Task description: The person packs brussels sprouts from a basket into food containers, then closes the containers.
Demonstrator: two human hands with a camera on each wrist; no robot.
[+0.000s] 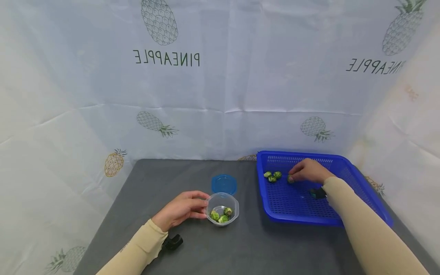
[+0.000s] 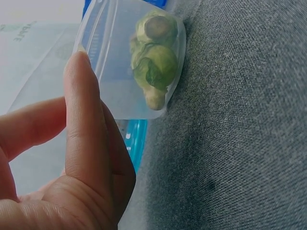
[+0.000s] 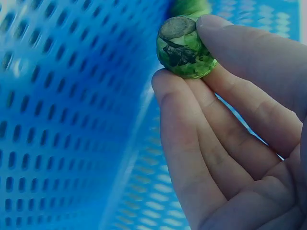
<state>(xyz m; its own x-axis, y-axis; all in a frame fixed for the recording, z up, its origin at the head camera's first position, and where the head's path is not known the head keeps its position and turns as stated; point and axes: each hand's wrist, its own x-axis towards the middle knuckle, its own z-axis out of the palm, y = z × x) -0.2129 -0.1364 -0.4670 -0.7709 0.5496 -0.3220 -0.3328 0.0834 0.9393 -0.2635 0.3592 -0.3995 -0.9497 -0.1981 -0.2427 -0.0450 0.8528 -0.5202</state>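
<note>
Blue plastic basket (image 1: pixel 285 200), R side of grey bench (image 1: pixel 247 244). R grip (image 1: pixel 306 171) is in it, thumb + fingertips pinching one Brussels sprout (image 3: pixel 184 52), stem end visible to wrist cam; can't tell if sprout clears basket floor. Three loose sprouts (image 1: pixel 272 179) grouped just L of it, nr basket's L wall. L grip (image 1: pixel 183 208) holds clear tub (image 1: pixel 212 202) by its L side, digits at the wall. Tub upright on bench, approx. mid, w/ three small sprouts (image 1: pixel 223 219) at bottom. Blue lid (image 1: pixel 224 185) flat just beyond tub. Cream sleeves (image 1: pixel 141 242) on both my arms. Pineapple-print cloth (image 1: pixel 213 88) behind bench.
</note>
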